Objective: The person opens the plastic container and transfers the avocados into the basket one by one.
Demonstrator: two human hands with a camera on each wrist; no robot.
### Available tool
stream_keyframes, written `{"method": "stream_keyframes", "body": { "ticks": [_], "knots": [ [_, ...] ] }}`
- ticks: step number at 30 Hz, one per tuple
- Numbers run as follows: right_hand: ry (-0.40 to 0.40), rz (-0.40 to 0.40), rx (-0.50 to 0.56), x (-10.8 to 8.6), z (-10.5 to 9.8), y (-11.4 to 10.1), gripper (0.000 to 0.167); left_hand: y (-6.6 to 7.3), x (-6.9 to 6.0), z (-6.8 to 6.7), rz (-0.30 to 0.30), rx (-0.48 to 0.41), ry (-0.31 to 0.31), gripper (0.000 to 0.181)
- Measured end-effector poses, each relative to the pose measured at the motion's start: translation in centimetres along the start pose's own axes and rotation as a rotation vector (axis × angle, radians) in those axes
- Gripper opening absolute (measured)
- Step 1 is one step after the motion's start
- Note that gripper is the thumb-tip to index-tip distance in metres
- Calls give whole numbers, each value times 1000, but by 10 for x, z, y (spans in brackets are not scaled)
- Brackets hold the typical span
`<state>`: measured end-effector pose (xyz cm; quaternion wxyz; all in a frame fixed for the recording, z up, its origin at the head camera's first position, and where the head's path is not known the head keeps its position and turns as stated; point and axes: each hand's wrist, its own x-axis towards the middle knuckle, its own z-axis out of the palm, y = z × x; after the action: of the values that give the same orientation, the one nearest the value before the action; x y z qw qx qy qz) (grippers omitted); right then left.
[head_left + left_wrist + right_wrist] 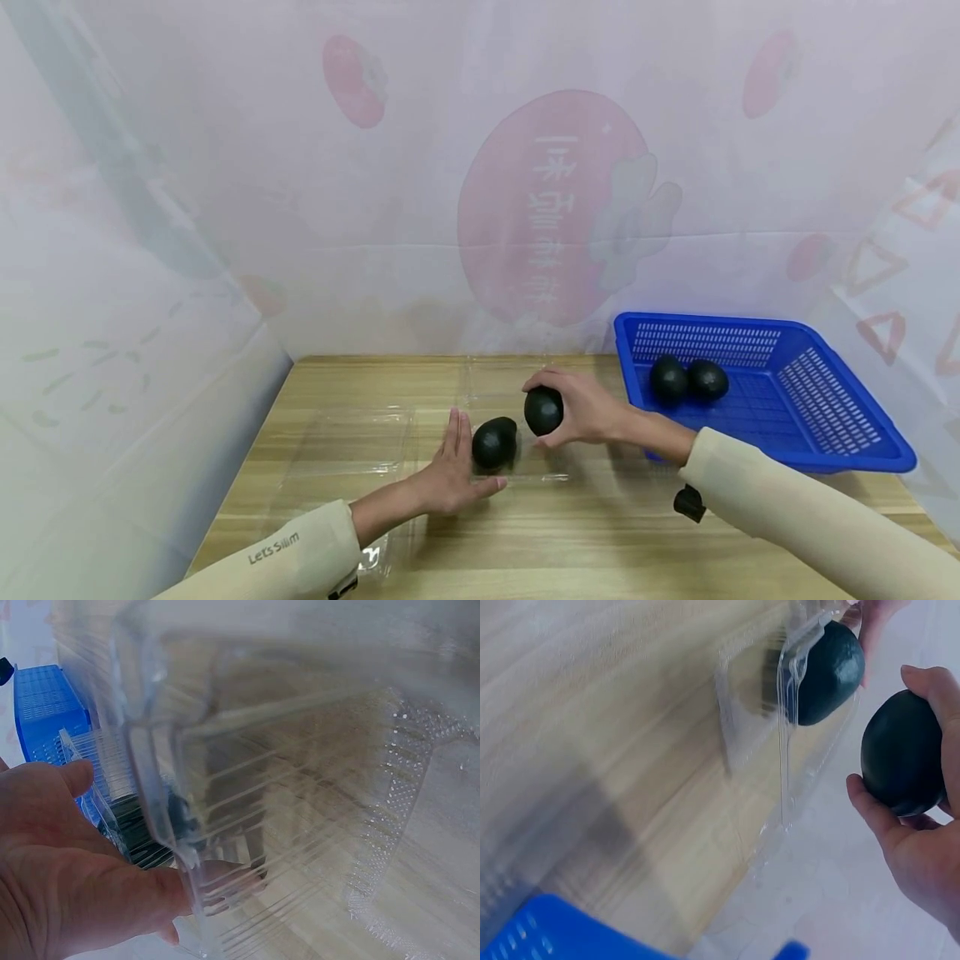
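Observation:
A dark green avocado (pixel 543 410) is held by my right hand (pixel 592 408), thumb and fingers curled round its sides; in the right wrist view the same fruit hangs above the clear plastic container (pixel 739 739). Another avocado (pixel 494 444) lies inside that container, towards its left side. My left hand (pixel 447 479) is at the container's left edge, fingers straight and thumb spread along the front. From the left wrist view, clear plastic partly covers the left fingertips, and whether they touch the avocado cannot be made out.
A blue perforated basket (pixel 862 454) stands at the right with two avocados (pixel 669 379) in its left part. Another clear plastic container (pixel 352 437) lies on the wooden table (pixel 540 550) at the left. Printed cloth (pixel 405 183) hangs behind and at both sides.

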<state>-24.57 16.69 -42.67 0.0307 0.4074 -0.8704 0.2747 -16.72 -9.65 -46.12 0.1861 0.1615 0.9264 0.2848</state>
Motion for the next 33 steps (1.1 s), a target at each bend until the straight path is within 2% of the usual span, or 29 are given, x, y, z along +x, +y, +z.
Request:
{"method": "stream_keyframes", "body": {
  "ticks": [8, 12, 17, 22, 26, 33],
  "knots": [
    [35, -48, -14, -1, -18, 8, 67, 1, 0, 1, 5, -8, 4, 112],
    [33, -35, 2, -2, -26, 12, 68, -1, 1, 2, 9, -19, 3, 111],
    [27, -24, -3, -4, -34, 17, 69, -11, 8, 8, 11, -24, 0, 114],
    [42, -33, -16, -5, -41, 24, 68, -25, 16, 19, 47, -22, 33, 119],
    [44, -17, -18, -6, -49, 28, 68, -24, 15, 18, 71, -25, 41, 121],
    [32, 5, -45, -11, -63, 40, 69, -24, 15, 18, 49, -27, 32, 118]
  ]
}}
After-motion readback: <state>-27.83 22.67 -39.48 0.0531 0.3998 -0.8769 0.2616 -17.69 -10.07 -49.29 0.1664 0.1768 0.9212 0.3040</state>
